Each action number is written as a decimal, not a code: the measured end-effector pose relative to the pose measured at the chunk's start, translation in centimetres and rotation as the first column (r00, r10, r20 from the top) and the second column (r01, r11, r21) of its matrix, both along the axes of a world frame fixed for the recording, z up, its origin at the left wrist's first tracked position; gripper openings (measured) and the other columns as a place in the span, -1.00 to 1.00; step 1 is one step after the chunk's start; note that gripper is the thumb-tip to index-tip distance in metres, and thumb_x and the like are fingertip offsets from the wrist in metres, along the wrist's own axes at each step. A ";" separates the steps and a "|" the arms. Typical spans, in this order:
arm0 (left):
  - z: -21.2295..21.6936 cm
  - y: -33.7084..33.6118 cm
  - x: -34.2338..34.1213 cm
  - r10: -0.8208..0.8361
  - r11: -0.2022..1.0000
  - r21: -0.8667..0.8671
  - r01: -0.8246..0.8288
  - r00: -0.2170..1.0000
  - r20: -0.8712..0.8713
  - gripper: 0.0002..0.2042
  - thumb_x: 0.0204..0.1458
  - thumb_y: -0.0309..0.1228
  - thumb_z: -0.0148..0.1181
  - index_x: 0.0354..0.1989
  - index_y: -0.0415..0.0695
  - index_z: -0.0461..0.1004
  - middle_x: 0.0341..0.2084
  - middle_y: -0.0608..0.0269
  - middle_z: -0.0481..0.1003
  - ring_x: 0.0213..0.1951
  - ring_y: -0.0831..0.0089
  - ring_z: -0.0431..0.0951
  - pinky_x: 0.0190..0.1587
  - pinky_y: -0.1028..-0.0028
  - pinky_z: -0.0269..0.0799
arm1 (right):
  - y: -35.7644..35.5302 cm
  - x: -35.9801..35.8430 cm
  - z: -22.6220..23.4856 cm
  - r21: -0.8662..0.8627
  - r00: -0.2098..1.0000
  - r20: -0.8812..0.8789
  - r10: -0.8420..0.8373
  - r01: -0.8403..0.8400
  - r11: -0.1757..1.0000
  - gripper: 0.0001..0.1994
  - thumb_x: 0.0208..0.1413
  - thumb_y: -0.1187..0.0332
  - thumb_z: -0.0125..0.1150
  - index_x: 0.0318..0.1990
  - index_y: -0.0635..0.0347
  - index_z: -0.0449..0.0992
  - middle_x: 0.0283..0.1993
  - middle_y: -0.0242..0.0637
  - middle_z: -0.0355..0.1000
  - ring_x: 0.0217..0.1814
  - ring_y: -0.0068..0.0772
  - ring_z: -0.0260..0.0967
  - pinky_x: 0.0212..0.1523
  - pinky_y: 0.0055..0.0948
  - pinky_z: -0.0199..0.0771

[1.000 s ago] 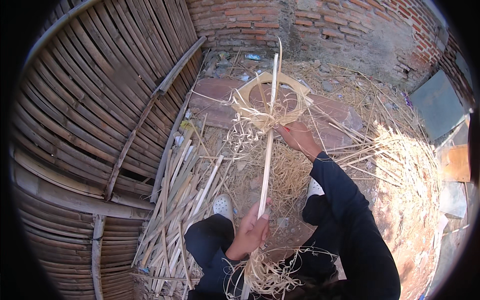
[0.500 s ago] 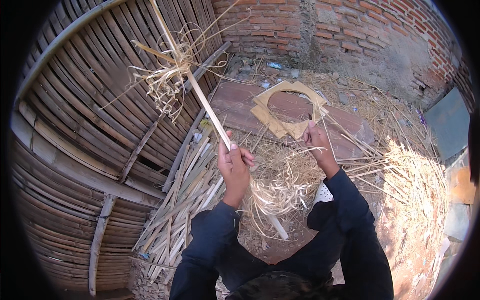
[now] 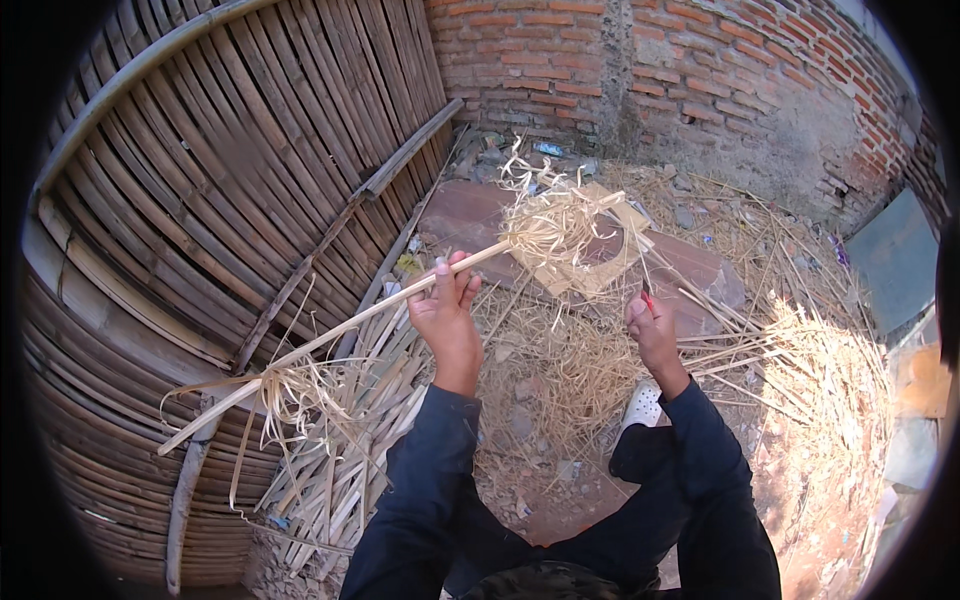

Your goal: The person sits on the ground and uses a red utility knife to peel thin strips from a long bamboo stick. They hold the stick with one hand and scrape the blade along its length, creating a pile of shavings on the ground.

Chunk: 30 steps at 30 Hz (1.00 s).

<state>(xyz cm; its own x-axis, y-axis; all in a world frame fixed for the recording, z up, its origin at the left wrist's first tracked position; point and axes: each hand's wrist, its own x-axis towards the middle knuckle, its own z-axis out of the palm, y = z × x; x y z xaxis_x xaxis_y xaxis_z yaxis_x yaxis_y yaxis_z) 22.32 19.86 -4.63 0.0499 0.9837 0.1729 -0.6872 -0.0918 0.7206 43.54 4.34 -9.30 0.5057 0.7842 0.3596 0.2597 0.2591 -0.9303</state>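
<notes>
My left hand (image 3: 445, 325) is closed round the middle of a pale bamboo stick (image 3: 375, 316), thumb and fingers pinching it. The stick slants from lower left to upper right. One tuft of curled shavings (image 3: 285, 392) hangs near its lower end, and a bigger, bushier tuft (image 3: 553, 226) covers its upper end. My right hand (image 3: 655, 335) grips a knife (image 3: 647, 290) with a red handle, its thin blade pointing up and away. The blade is apart from the stick. Behind the upper tuft, a tan board with a round hole (image 3: 610, 277) is partly covered.
Split bamboo strips (image 3: 345, 450) lie piled at my left, beside the slatted bamboo wall (image 3: 200, 200). A reddish-brown board (image 3: 465, 212) rests on the ground before the brick wall (image 3: 700, 85). Loose shavings (image 3: 560, 350) spread ahead; more strips (image 3: 760, 345) lie at right.
The stick has swung round in my left hand: a tuft that was high at the left is now low, and the other tuft now points up and right. My right hand moved slightly nearer.
</notes>
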 end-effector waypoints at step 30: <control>-3.4 -4.1 -0.8 0.628 0.667 0.619 0.415 0.134 -0.766 -0.42 -0.25 -0.17 0.42 -0.03 -0.17 0.42 -0.14 0.09 0.48 0.03 0.12 0.40 0.18 0.10 0.15 | 5.6 -1.1 3.5 0.283 0.848 -0.323 -0.420 0.510 0.813 -0.72 0.22 0.15 0.12 -0.43 0.12 0.33 -0.66 -0.55 0.19 -0.69 -0.73 0.12 -0.70 -0.63 0.10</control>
